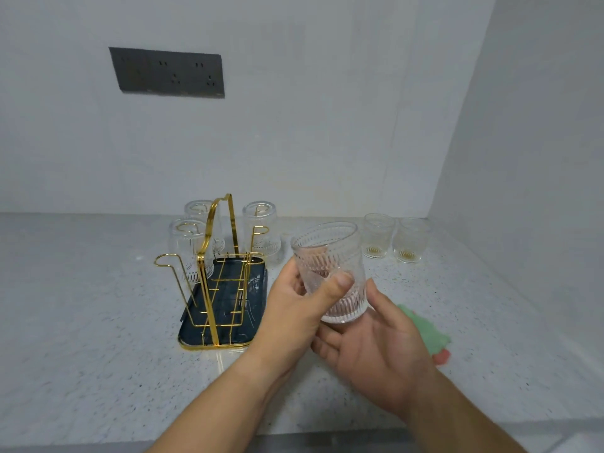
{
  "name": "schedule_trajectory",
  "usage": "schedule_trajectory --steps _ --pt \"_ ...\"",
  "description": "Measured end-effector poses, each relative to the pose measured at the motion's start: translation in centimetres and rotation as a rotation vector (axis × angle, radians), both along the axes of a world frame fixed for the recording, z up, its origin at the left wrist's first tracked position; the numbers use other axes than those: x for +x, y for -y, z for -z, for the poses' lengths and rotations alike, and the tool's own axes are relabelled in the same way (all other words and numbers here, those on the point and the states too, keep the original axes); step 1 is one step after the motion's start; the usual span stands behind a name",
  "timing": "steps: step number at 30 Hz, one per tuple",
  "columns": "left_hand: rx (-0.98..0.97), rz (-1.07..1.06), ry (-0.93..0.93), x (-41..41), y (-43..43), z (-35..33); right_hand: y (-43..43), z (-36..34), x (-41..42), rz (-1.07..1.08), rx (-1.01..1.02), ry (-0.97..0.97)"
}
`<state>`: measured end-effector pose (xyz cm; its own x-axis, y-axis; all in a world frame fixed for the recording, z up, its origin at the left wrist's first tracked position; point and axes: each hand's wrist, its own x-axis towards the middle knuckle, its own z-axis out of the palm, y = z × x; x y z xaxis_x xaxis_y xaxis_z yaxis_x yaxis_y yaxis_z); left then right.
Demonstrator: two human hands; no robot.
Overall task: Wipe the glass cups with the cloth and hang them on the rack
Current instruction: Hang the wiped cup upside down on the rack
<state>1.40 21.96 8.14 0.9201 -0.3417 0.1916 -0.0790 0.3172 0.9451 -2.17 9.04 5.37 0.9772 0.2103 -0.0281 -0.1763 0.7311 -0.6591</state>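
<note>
Head view. Both hands are meeting in the lower middle of the field, holding one ribbed glass cup (328,273) above the speckled white surface (81,338). The left hand (294,310) is gripping the cup – thumb lying across its near side, fingers curling round the far side and showing through the glass. The right hand (379,351) is lying palm-up under the cup's base, its fingers stretching fairly straight beneath the left hand and its thumb rising along the cup's right side; it is cradling rather than clenching. The cup is standing mouth-up and tilting slightly away from the person.

Just left of the left hand, a gold wire rack (214,289) is sitting in a dark blue tray (196,333), the tray's near right corner lying partly behind the left wrist. Three hung cups (261,228) are resting mouth-down on the rack's far hooks – two beyond and left of the hands, one straight beyond the left hand.

Beyond the right hand, two upright cups (377,235) are standing side by side on the surface near the corner of the walls, well apart from the rack. A green and pink cloth (429,333) is lying crumpled on the surface just right of the right hand, partly hidden by it. A dark socket panel (166,71) is showing on the wall far above the rack.
</note>
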Motion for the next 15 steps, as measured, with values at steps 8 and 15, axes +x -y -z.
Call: schedule_trajectory --steps 8,15 --pt "0.233 -0.122 0.093 1.5 -2.9 -2.8 1.2 -3.7 1.7 0.256 -0.153 0.02" --pt "0.569 -0.066 0.309 6.0 -5.9 -10.0 2.1 -8.2 4.9 0.371 -0.513 0.152"
